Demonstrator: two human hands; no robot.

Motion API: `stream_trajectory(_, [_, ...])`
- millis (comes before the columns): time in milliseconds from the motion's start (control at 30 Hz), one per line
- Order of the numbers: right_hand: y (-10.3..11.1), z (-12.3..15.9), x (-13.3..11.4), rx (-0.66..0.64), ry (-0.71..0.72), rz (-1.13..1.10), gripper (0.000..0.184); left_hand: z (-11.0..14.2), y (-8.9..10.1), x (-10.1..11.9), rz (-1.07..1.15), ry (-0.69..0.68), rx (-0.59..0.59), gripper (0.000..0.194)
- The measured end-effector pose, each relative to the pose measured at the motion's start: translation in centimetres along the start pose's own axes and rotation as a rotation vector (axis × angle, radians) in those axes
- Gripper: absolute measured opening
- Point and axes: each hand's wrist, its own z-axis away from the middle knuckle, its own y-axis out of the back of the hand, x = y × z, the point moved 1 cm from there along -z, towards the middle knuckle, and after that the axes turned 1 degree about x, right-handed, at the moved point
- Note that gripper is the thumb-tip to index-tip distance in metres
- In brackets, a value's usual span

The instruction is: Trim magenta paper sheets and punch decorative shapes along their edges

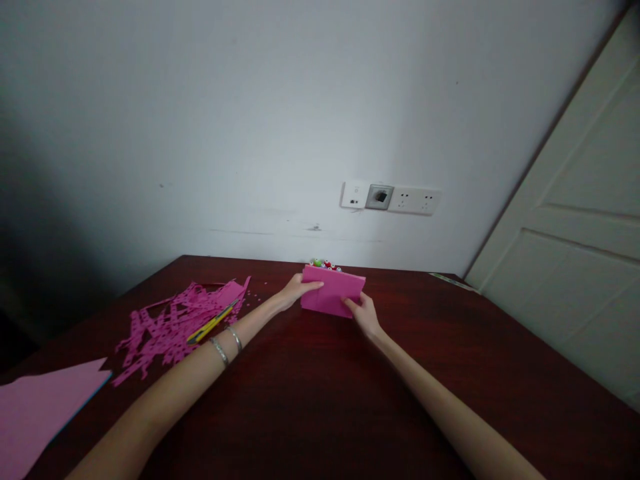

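Note:
A folded piece of pink paper (331, 293) is held up over the table between my two hands. My left hand (295, 291) grips its left edge, thumb across the near face. My right hand (365, 313) pinches the lower right corner, with the thumb in front. The fingers behind the paper are hidden. Just beyond the paper's top edge, several small round colourful pieces (317, 262) show, partly covered by it; their kind I cannot make out.
Left on the dark red table (310, 400) lies a heap of pink paper scraps (173, 327), with a yellow utility knife (213, 324) on top. Pink sheets (50, 407) lie at the near left. A thin strip (453, 281) rests at the far right, below wall sockets (413, 201).

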Motion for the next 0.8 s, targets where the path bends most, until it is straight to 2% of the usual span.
stream_trajectory(133, [-0.4, 0.0, -0.1, 0.034, 0.015, -0.008, 0.034, 0.1, -0.4, 0.0, -0.001, -0.002, 0.094, 0.038])
stream_trajectory(367, [-0.2, 0.6, 0.0, 0.006, 0.010, -0.006, 0.038, 1.0, -0.2, -0.9, -0.031, -0.014, 0.097, 0.038])
stream_trajectory(500, [-0.5, 0.6, -0.1, 0.033, 0.021, 0.015, 0.034, 1.2, -0.8, -1.6, -0.033, -0.106, 0.182, 0.035])
stream_trajectory(633, [-1.0, 0.7, -0.2, 0.070, 0.041, 0.031, 0.030, 1.7, -1.7, -1.5, -0.190, -0.153, 0.283, 0.025])
stream_trajectory(800, [-1.2, 0.8, -0.2, 0.096, 0.078, 0.027, 0.033, 2.2, -2.0, -1.6, -0.309, -0.217, 0.374, 0.027])
